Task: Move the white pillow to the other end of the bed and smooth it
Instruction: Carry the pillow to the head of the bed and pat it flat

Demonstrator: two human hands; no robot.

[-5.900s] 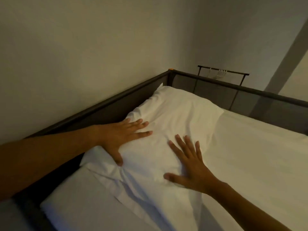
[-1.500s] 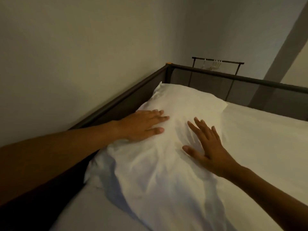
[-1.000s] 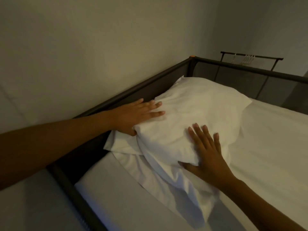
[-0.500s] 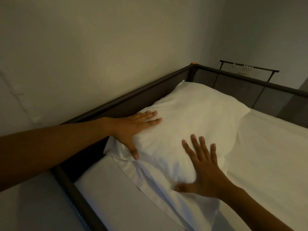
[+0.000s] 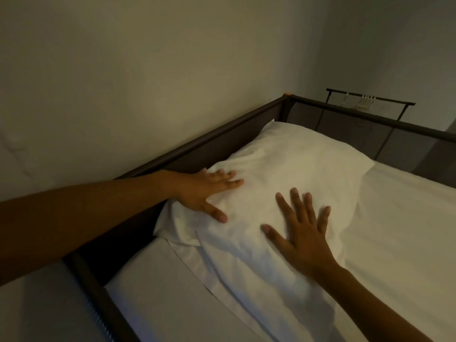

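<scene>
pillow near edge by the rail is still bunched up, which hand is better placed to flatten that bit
Left. The left hand lies flat on the white fabric pillow beside the dark metal bed rail, its thumb next to the crumpled near corner. The right hand is spread on the pillow's middle, farther from those folds.

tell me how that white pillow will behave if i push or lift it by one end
The white pillow probably squashes rather than slides: it dents under the left hand and right hand. Lifted by one end, it would likely sag; its loose case already wrinkles and trails flat on the sheet.
</scene>
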